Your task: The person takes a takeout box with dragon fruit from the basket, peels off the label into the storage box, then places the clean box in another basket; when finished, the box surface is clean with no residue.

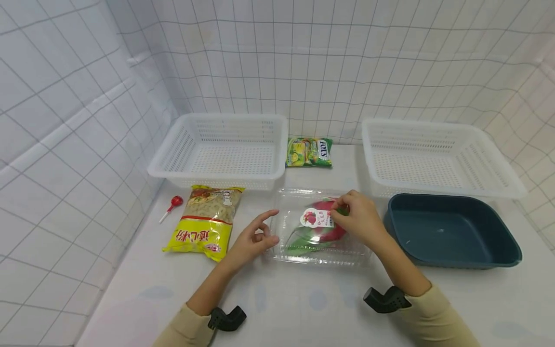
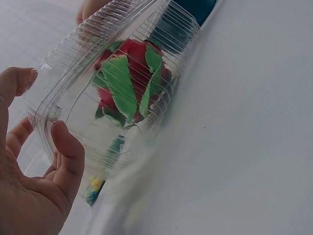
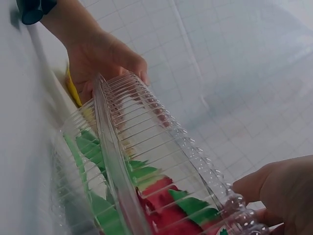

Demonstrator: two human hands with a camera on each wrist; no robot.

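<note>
A clear plastic clamshell container (image 1: pixel 321 260) lies closed on the table, with a red dragon fruit with green scales (image 2: pixel 139 83) inside. On its lid is a white label (image 1: pixel 315 218) with a fruit picture and red print. My left hand (image 1: pixel 253 241) holds the container's left end, its thumb and index finger on the edge, the other fingers curled. Over the lid's right part, my right hand (image 1: pixel 360 217) pinches at the label's right edge with thumb and index finger. In the right wrist view the fingertips are partly hidden behind the container's ribbed rim.
A yellow pasta bag (image 1: pixel 205 221) and a red lollipop (image 1: pixel 176 201) lie to the left. Behind stand two white baskets (image 1: pixel 225 179) with a green snack packet (image 1: pixel 309 152) between them. A dark teal basin (image 1: pixel 451 231) sits close to my right forearm.
</note>
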